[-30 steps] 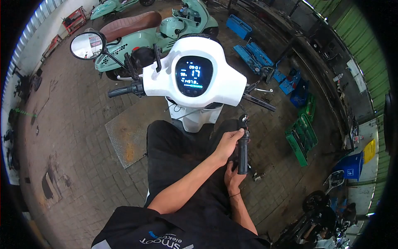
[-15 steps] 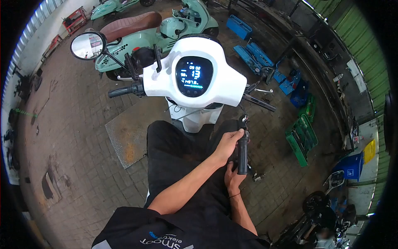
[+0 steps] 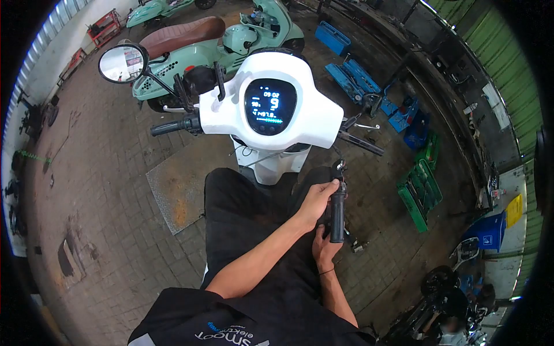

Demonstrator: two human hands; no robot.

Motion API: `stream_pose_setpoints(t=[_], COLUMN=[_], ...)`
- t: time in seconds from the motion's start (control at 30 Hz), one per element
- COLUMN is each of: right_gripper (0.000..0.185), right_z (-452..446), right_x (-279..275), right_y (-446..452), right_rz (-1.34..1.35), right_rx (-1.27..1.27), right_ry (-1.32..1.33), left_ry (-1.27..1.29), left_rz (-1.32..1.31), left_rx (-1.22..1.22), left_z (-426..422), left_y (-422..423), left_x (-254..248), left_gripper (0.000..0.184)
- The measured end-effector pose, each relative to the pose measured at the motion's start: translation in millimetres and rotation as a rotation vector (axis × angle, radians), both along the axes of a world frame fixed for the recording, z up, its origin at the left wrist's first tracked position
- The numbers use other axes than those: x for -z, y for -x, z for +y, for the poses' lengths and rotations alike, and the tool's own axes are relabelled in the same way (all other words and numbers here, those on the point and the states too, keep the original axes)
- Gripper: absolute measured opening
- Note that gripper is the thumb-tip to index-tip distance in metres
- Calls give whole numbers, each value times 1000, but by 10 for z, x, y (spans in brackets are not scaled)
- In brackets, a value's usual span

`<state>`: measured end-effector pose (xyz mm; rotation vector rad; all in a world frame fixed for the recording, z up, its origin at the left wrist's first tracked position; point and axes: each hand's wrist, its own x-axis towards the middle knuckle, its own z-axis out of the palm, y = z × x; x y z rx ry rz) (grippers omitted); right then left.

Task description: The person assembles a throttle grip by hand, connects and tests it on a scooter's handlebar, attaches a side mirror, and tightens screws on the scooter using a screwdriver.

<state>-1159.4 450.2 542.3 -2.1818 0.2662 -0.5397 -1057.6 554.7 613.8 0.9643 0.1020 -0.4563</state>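
My left hand [image 3: 319,202] reaches across my lap and is closed on the upper end of a black throttle grip [image 3: 337,218], thumb on its collar. Lower down, my right hand [image 3: 326,247] is beside and partly behind the grip's lower end; its fingers are hidden. The grip hangs detached at the right of the white scooter [image 3: 323,118]. A bare handlebar end [image 3: 360,142] sticks out above it. The lit display [image 3: 270,106] reads 9, with 09:02 above. The left handlebar grip [image 3: 167,127] is untouched.
A mint-green scooter [image 3: 173,60] stands behind the white one. Open blue toolboxes [image 3: 353,81] and a green toolbox [image 3: 420,193] lie on the floor at right. A metal plate [image 3: 182,187] lies left of my legs. At lower right, a person [image 3: 453,326] is by a dark motorcycle.
The display number has fallen from 17 through 13 to 9, and its clock has gone from 09:01 to 09:02. My hands have stayed in place; the grip has shifted very slightly left.
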Motion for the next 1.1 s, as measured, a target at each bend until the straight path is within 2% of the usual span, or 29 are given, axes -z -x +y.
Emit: stream_pose_setpoints(t=[1.1], right_gripper=[34], right_z=[1], right_x=[8], right_y=[6], right_rz=[29], right_rx=[15], right_ry=[-20], left_ry=[56], left_rz=[-4], left_rx=[-51], left_z=[-38], left_y=[5], left_x=[31], left_gripper=[41])
